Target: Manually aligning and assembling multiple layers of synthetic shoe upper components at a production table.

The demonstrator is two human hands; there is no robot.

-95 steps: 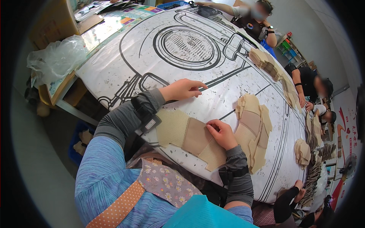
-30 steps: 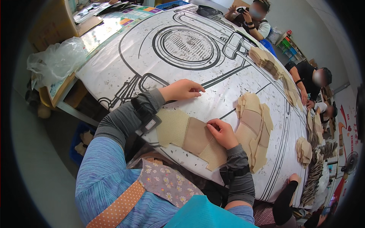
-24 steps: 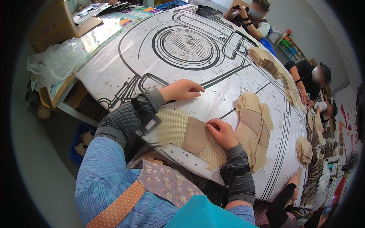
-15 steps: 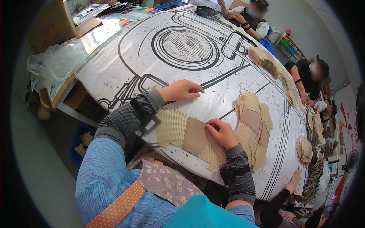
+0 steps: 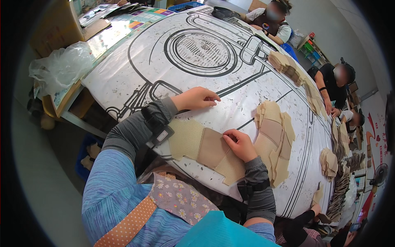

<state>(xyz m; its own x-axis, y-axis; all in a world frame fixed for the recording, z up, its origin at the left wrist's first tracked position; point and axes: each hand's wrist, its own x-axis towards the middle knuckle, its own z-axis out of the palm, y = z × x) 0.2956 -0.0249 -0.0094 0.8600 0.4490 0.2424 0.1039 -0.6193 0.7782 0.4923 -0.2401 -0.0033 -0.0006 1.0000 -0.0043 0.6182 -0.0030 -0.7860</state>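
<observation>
A sewn fabric panel (image 5: 188, 138), beige mesh at both ends with a smooth brown band across its middle, lies flat near the table edge closest to me. My right hand (image 5: 242, 145) rests on its right part, fingers curled and thumb and forefinger closed at the brown band's upper right edge. Just beyond the panel's upper edge, my left hand (image 5: 197, 98) lies over the table with its fingers bent together; nothing shows in them. Right of my right hand is a fanned stack of similar panels (image 5: 272, 131), partly covered by my right wrist.
A black-and-white printed cover (image 5: 144, 61) spreads over the table. More panel piles (image 5: 284, 66) line the far right edge, near several other people. To the left stand a side table with a clear plastic bag (image 5: 66, 64) and, below, a blue bin (image 5: 84, 154).
My hands and the panel have stayed put. The person at the far side has lowered their raised hands to the table, and the arm at the lower right has shifted slightly.
</observation>
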